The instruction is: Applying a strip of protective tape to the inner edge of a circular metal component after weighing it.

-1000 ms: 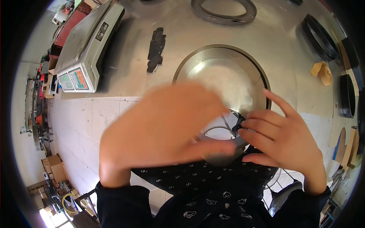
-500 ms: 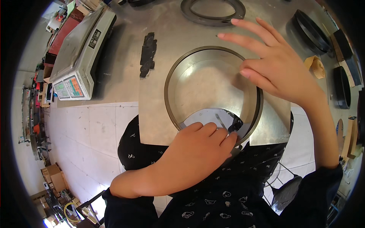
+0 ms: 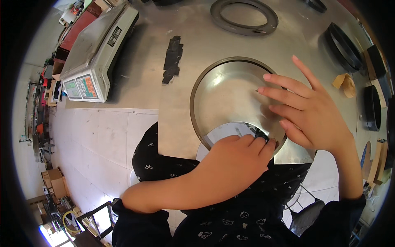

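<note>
A large round ring [image 3: 192,99] with a thin dark rim and a shiny inner wall lies at the near edge of the metal table, its near part overhanging that edge. My left hand [image 3: 236,160] has its fingers curled over the near rim, gripping it. Black printed fabric and pale floor show through the ring's near part. My right hand [image 3: 306,109] hovers at the ring's right side, fingers spread, covering part of the rim. A tiny dark bit [image 3: 257,90] is at one of its fingertips; whether it sticks there I cannot tell.
A flat dark ring [image 3: 220,18] lies farther back. At left stands a digital scale [image 3: 88,61], with black tape strips [image 3: 173,59] between it and the ring. Black round rings [image 3: 343,47] and a tan tape roll [image 3: 348,85] sit at right.
My right hand has come nearer, from reaching past the ring's far right to over its right side. My left hand keeps its grip on the near rim. The whole view has shifted slightly.
</note>
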`<action>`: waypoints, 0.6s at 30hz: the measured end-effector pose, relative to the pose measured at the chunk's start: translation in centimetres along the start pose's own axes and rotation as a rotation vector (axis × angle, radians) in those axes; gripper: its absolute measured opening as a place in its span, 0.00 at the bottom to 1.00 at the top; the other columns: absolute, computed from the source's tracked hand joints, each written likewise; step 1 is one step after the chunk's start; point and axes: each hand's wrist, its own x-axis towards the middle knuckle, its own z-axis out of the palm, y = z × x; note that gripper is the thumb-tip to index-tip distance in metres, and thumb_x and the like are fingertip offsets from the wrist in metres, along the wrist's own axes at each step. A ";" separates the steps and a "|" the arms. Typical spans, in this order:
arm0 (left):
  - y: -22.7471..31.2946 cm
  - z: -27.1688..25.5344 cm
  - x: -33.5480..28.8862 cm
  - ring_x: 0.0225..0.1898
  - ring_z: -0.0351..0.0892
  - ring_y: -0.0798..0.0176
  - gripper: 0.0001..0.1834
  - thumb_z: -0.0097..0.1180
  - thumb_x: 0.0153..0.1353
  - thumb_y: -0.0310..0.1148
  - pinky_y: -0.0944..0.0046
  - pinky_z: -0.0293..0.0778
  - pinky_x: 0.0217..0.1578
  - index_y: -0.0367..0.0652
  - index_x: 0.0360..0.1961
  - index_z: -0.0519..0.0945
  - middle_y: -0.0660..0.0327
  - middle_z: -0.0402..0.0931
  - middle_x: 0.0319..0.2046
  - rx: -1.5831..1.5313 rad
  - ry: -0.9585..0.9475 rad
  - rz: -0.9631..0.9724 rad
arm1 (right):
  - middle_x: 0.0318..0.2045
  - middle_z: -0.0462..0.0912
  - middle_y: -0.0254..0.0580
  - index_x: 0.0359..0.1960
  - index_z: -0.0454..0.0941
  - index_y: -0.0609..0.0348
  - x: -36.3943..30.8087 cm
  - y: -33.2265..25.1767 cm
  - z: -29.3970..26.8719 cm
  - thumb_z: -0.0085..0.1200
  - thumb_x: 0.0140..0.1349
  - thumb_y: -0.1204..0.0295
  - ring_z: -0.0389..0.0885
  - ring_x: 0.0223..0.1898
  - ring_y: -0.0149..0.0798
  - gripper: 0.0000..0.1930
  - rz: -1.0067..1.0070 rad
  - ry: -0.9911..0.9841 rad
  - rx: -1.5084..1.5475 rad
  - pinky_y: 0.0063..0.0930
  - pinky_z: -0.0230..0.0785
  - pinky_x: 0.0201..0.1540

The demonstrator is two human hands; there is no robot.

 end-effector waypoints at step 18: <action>0.5 -3.0 0.6 0.38 0.82 0.57 0.20 0.67 0.58 0.31 0.64 0.78 0.33 0.39 0.51 0.80 0.54 0.81 0.42 -0.205 0.411 0.036 | 0.42 0.89 0.38 0.52 0.74 0.63 -2.9 -2.1 -2.2 0.55 0.64 0.78 0.77 0.50 0.36 0.14 0.112 0.678 0.686 0.47 0.57 0.68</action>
